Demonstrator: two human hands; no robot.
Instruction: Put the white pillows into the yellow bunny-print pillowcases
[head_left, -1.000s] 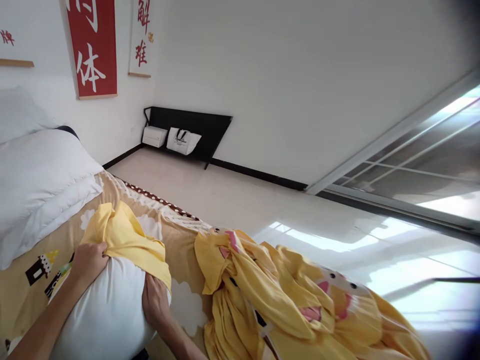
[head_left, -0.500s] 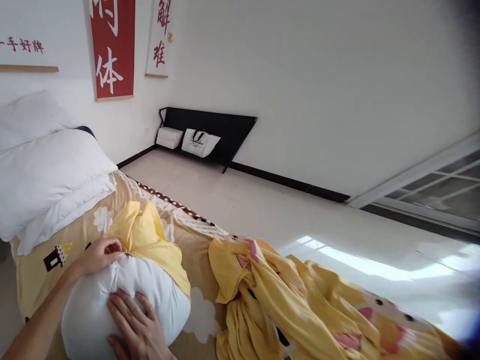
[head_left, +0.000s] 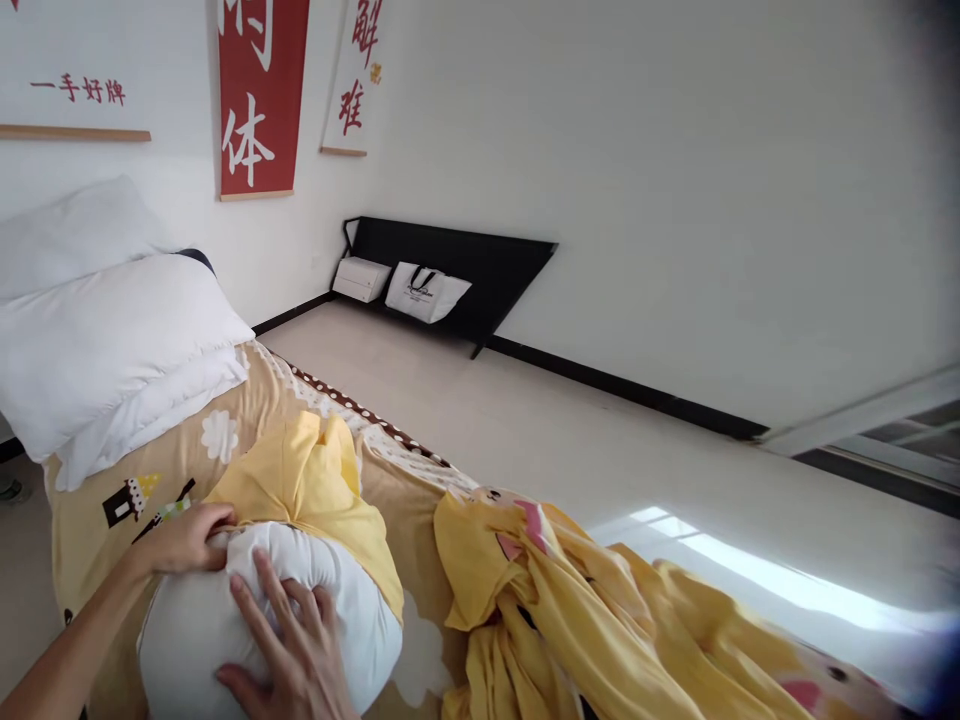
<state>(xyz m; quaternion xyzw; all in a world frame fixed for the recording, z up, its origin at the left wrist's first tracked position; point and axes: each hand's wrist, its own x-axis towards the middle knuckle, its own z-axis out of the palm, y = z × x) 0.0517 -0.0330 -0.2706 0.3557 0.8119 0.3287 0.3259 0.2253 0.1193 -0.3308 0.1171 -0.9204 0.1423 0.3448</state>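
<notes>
Right hand came off the yellow cover.
Spread on the part-bare pillow; left hand grips cover.

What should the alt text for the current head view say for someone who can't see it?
A spread right hand rests on a white pillow partly inside a yellow cover, the left hand at the cover's edge. Around them: tan patterned bedsheet, crumpled yellow cloth at right, stacked pillows at upper left.
</notes>
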